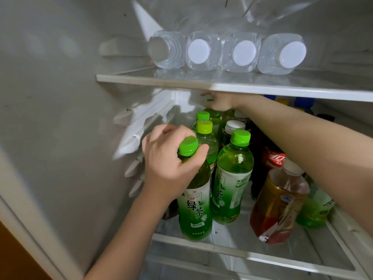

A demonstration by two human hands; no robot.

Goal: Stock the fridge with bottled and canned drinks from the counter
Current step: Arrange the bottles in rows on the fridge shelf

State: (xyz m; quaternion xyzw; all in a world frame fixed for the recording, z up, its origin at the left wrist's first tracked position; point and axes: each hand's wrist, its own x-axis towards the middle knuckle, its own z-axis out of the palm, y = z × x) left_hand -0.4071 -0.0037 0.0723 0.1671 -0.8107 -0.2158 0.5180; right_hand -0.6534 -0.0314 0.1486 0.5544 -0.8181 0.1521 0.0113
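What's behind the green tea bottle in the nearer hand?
Two green-capped bottles, then a back bottle the right hand grips. The green tea bottle and left hand cover their lower parts.

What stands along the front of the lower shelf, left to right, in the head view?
A green tea bottle gripped by the left hand, a second green tea bottle, a tilted amber bottle, a green bottle at far right.

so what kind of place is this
The inside of a fridge, probably a household one: a glass shelf holding four water bottles on their sides, and a lower shelf crowded with drinks, where the left hand grips a green tea bottle.
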